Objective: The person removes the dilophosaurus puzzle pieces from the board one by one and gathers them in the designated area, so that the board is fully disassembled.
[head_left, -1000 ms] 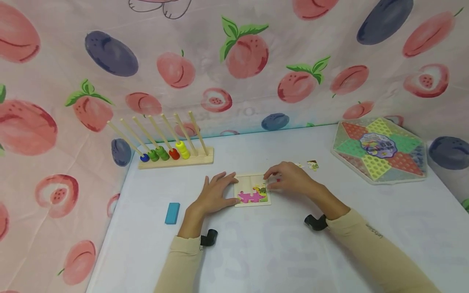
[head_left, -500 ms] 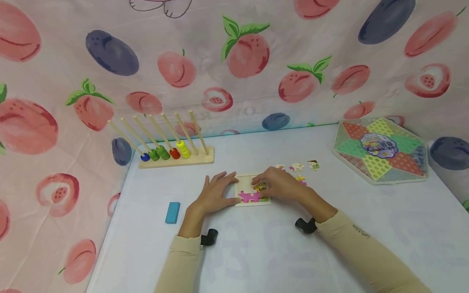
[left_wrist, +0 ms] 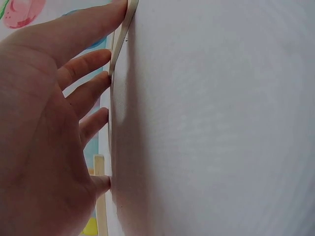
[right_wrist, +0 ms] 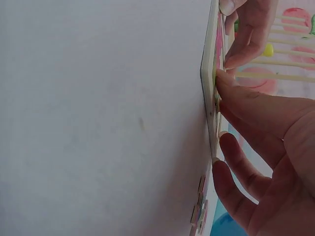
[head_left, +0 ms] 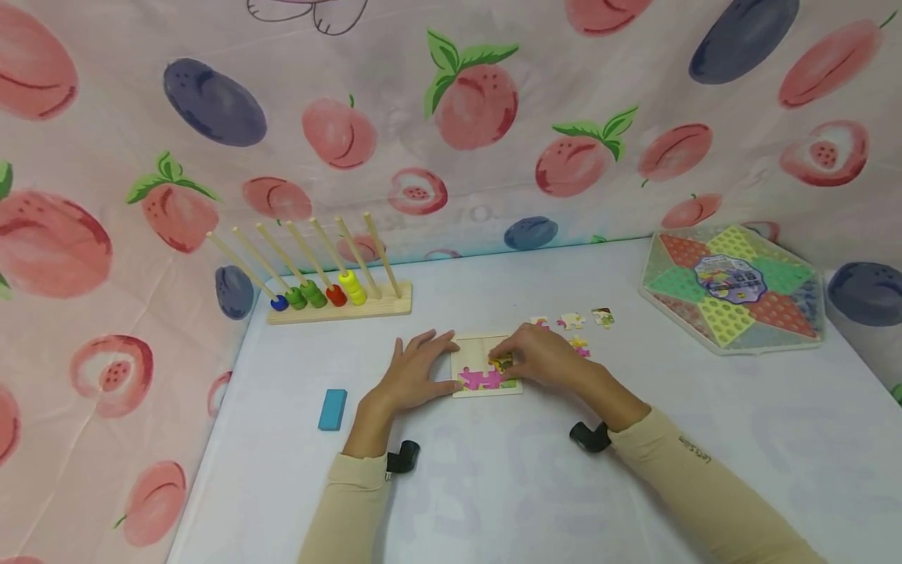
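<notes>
A small wooden puzzle tray (head_left: 474, 349) lies flat in the head view, with pink pieces (head_left: 481, 380) along its near side. My left hand (head_left: 416, 374) rests at the tray's left edge, thumb at the near corner and fingers spread toward the far one. My right hand (head_left: 546, 356) reaches over the tray's right side. Its thumb and index finger pinch a yellow-green puzzle piece (head_left: 502, 363) in the tray, partly hidden by the fingers. In the right wrist view those fingertips meet right at the tray's (right_wrist: 208, 73) surface.
Several loose puzzle pieces (head_left: 571, 321) lie right of the tray, one partly behind the right hand. A bead-counting rack (head_left: 341, 311) stands back left. A blue block (head_left: 332, 410) lies left of the left hand. A hexagonal Chinese checkers box (head_left: 733, 290) is at the back right.
My right hand has moved left from the tray's right edge onto the yellow-green piece, uncovering loose pieces behind it. Over the last half second it barely shifts. My left hand stays still.
</notes>
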`<state>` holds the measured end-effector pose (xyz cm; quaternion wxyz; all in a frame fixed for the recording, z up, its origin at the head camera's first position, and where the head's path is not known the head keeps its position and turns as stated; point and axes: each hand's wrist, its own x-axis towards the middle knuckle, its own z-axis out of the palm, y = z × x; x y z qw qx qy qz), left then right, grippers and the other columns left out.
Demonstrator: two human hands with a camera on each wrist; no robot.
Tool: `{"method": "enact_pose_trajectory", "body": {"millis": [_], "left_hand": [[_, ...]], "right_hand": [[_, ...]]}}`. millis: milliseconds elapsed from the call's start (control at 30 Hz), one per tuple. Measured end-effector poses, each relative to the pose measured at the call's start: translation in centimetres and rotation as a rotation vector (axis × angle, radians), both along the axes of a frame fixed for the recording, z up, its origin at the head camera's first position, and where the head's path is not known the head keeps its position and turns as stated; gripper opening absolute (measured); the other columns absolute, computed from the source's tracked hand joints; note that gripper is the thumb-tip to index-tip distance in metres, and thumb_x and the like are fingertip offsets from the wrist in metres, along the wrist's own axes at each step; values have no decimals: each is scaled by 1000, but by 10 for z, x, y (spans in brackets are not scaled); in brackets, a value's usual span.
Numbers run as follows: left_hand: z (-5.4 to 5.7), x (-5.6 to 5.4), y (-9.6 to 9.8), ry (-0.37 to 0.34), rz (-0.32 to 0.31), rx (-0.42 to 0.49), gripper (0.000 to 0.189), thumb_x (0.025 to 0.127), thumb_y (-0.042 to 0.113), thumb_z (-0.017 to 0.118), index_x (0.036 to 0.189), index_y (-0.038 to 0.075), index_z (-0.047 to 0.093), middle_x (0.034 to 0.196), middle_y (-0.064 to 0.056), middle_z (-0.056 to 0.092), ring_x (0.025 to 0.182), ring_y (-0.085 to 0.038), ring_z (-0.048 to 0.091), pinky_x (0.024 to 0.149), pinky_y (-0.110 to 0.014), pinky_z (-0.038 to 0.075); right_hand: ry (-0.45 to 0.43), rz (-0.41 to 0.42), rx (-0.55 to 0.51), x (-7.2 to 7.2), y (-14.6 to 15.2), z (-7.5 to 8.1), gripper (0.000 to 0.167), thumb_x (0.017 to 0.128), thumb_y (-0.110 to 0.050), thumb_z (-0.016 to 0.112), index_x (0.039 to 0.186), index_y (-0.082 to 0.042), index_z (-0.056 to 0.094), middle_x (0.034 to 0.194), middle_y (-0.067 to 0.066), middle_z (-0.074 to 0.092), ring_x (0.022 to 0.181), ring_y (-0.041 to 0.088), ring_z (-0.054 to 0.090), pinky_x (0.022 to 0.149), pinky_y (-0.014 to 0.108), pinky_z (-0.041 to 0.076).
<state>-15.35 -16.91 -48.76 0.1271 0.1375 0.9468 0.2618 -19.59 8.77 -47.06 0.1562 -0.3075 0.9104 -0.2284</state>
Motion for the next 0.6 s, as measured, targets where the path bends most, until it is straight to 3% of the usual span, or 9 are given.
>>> {"method": "enact_pose_trajectory", "body": {"millis": [367, 600], "left_hand": [[-1, 0, 1, -3, 6, 1, 59, 88, 40, 78, 141, 25, 58, 166, 3, 40, 159, -28, 23, 126, -71, 0], [-1, -1, 0, 1, 6, 2, 59, 88, 40, 78, 141, 25, 59, 165, 4, 40, 159, -27, 23, 126, -71, 0]], "right_hand": [[-34, 32, -81, -5, -1, -1, 8, 86, -11, 80, 93, -14, 83, 116, 3, 77, 117, 27, 67, 106, 48, 53], [-52, 32, -45, -4, -5, 2, 5, 87, -12, 80, 89, -15, 83, 117, 3, 74, 118, 27, 64, 109, 48, 51]]}}
